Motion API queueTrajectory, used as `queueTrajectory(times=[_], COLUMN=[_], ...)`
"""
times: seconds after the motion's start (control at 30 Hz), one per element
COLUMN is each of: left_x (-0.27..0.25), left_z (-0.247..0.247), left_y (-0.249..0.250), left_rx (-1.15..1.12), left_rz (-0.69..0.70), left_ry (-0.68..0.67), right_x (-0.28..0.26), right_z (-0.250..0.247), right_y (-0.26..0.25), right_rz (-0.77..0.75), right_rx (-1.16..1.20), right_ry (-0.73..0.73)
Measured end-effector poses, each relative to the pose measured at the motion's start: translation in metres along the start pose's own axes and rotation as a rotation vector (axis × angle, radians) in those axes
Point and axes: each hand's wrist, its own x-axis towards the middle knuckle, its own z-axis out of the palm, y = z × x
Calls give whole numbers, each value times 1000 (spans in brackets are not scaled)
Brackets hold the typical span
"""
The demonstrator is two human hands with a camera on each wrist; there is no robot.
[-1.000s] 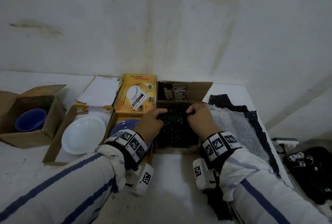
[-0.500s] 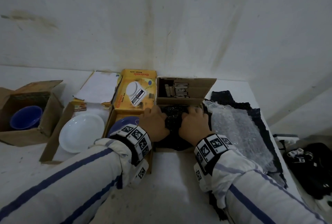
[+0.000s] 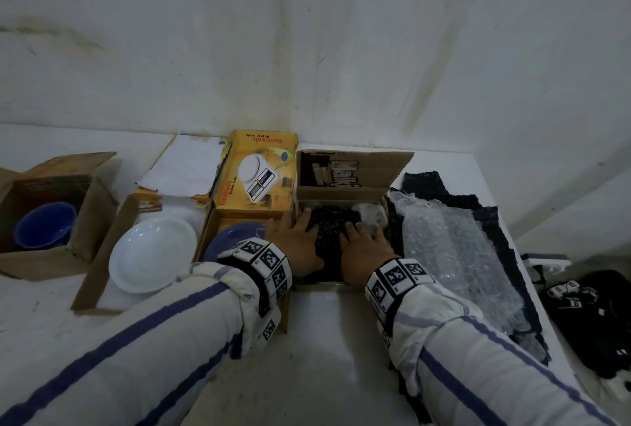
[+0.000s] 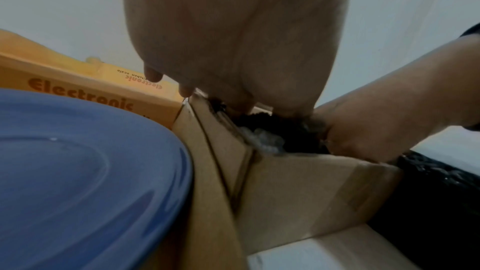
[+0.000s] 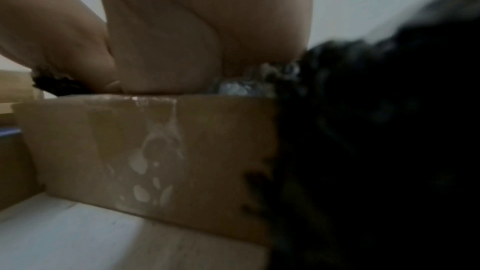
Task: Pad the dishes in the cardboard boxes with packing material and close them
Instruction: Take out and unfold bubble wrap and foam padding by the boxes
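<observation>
An open brown cardboard box (image 3: 355,173) stands in the middle, its lid flap raised at the back. Black bubble wrap (image 3: 333,226) fills it, with a bit of clear wrap (image 3: 370,215) at the far right corner. My left hand (image 3: 300,241) and right hand (image 3: 363,248) lie flat side by side on the black wrap, fingers straight, pressing down. The left wrist view shows my left hand (image 4: 233,48) over the box wall (image 4: 298,192); the right wrist view shows my right hand (image 5: 202,38) on the box rim (image 5: 155,151). Any dish inside is hidden.
A blue plate (image 3: 235,238) sits in the yellow scale box (image 3: 256,180) just left. Further left are a white plate (image 3: 150,255) in a flat box and a blue bowl (image 3: 44,224) in a brown box. Clear and black bubble wrap sheets (image 3: 454,255) lie right.
Both hands went from pinching the far edge of the black wrap to lying flat on it, pushing it down into the box.
</observation>
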Motion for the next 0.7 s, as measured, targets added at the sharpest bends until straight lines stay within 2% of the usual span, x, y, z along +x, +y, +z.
queueTrajectory(times=[0.13, 0.27, 0.33, 0.4, 0.47, 0.6, 0.7], left_x=[-2, -11, -15, -16, -14, -10, -5], left_z=[0, -6, -9, -14, -19, -27, -25], left_y=[-5, -5, 1, 12, 28, 73, 101], left_rx=[-33, -159, -220, -294, -365, -610, -663], left_rz=[42, 73, 78, 122, 210, 332, 264], left_ry=[63, 231, 366, 430, 367, 93, 23], right_x=[-2, -9, -20, -34, -48, -56, -55], right_z=[-2, -18, -28, -35, -37, -27, -18], right_y=[2, 14, 30, 52, 76, 100, 103], right_rz=[-55, -98, -14, 116, 225, 321, 327], right_rx=[68, 413, 588, 694, 706, 741, 868], right_ry=[151, 403, 503, 525, 495, 331, 318])
